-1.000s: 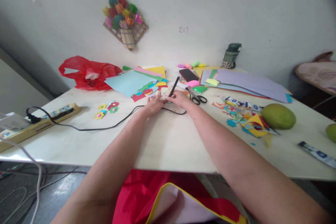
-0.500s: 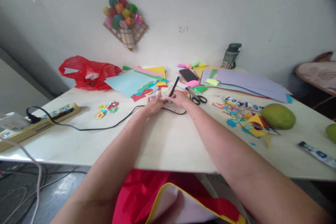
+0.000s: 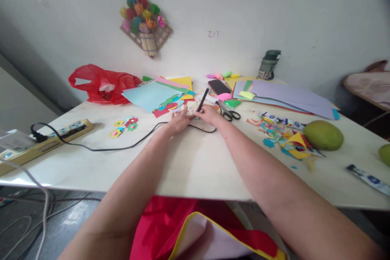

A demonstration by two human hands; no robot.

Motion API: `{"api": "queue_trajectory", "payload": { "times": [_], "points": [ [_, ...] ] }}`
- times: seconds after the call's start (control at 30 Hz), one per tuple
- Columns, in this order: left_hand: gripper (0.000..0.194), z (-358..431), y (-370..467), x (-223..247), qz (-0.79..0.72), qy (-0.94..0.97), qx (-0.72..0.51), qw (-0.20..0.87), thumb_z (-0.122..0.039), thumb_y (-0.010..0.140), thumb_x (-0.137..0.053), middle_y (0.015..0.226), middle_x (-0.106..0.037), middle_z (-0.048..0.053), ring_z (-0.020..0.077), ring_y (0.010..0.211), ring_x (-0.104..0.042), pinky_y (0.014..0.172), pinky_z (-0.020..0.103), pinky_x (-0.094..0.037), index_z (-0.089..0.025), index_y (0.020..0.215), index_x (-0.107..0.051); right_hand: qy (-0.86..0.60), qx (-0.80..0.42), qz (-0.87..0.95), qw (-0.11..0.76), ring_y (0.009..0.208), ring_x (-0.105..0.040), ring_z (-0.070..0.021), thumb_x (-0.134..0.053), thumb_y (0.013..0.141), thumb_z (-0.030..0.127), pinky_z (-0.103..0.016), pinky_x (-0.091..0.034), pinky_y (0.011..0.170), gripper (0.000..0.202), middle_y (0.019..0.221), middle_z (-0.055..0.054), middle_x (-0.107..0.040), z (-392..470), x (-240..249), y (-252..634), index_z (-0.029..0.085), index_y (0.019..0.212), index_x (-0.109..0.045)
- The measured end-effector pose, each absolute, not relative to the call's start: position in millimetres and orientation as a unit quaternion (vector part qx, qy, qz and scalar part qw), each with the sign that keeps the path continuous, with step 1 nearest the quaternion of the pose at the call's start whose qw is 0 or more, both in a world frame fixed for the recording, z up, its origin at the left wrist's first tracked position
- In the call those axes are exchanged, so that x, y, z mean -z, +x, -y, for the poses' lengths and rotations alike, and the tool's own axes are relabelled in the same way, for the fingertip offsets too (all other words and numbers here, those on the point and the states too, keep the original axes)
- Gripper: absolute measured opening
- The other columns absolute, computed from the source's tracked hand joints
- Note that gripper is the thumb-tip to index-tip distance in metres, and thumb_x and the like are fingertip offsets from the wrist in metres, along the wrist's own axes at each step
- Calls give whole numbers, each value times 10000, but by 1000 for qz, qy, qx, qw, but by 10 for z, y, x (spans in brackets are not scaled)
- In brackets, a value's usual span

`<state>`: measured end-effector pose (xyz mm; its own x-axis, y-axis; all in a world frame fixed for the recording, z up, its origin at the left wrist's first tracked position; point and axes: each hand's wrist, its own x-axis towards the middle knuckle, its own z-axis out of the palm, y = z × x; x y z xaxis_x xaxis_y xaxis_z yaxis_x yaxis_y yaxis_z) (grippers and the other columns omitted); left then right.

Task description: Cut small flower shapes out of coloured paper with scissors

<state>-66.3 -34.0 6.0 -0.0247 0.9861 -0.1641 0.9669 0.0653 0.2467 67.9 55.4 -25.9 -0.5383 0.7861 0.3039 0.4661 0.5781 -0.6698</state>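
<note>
In the middle of the table my right hand point(image 3: 209, 114) is closed around a slim black pen point(image 3: 203, 99), held tilted with its upper end pointing up and away. The pen's lower end is hidden by the fingers. My left hand point(image 3: 180, 122) lies flat just beside it, fingers stretched out over small paper pieces, its thumb side close to the right hand. What lies under the fingertips is too small to make out. Cut coloured paper pieces point(image 3: 172, 105) are heaped beyond the left hand. Black-handled scissors point(image 3: 230, 115) rest to the right of my right hand.
A black cord point(image 3: 134, 147) runs from the power strip point(image 3: 65, 132) past both wrists. Paper flowers point(image 3: 131, 124) lie left. Paper scraps point(image 3: 292, 140) and a green fruit point(image 3: 323, 135) sit right. Behind are a red bag point(image 3: 105, 85), a phone point(image 3: 219, 87), paper sheets point(image 3: 283, 95) and a bottle point(image 3: 268, 65).
</note>
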Motion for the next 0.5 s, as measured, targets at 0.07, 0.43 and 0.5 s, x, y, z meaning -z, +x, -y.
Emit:
{"api": "queue_trajectory", "payload": {
  "times": [0.07, 0.43, 0.5],
  "points": [
    [695, 348, -652, -75, -722, 671, -42, 165, -251, 782, -316, 1572, -62, 37, 298, 1427, -95, 1115, 536, -66, -243, 1473, -240, -375, -266, 835, 301, 782, -655, -162, -626, 796, 286, -260, -494, 721, 165, 924, -61, -715, -548, 253, 681, 160, 872, -699],
    [633, 363, -653, -83, -716, 677, -46, 163, -269, 784, -325, 1576, -27, -24, 307, 1426, -103, 1120, 524, -20, -290, 1415, -374, -373, -264, 834, 308, 794, -658, -163, -616, 794, 270, -266, -495, 736, 151, 893, -51, -712, -549, 258, 679, 158, 864, -691],
    [642, 366, -647, -90, -716, 677, -48, 162, -261, 784, -327, 1575, -49, -23, 300, 1427, -111, 1122, 523, -24, -296, 1425, -353, -374, -261, 835, 309, 793, -660, -166, -611, 797, 270, -269, -495, 739, 150, 883, -50, -712, -536, 246, 683, 161, 864, -690]
  ]
}}
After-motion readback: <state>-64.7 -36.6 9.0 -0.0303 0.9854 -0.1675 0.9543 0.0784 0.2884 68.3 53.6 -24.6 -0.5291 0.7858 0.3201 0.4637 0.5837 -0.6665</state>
